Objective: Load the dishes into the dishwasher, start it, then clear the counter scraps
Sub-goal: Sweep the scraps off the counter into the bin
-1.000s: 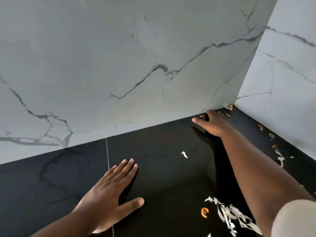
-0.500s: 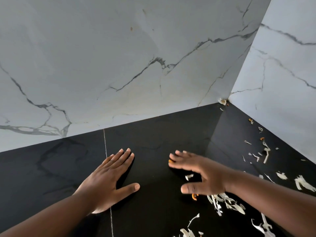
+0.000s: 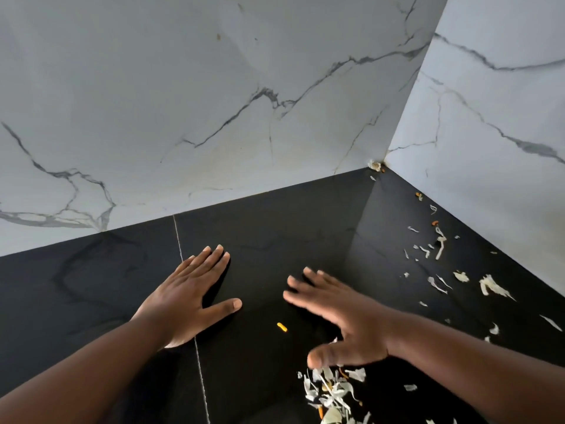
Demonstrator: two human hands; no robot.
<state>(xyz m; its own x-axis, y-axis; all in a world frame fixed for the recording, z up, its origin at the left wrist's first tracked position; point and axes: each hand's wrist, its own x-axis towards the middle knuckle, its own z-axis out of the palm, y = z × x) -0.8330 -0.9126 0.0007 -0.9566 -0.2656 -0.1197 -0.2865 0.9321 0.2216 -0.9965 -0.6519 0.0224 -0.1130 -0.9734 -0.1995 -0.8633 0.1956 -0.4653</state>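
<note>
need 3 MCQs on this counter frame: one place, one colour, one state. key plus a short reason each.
1. Where is the lone orange scrap?
A. on the counter between the two hands
B. in the far corner
C. on top of the left hand

2. What colour is the counter?
A. white
B. black
C. wood brown

3. How is the left hand?
A. curled into a fist
B. pinching a scrap
C. flat on the counter, fingers straight

Key:
1 A: it lies on bare counter between the left hand and the right hand.
2 B: the surface is black; the marble walls are white with grey veins.
3 C: its palm is down with straight fingers, and it holds nothing.
</note>
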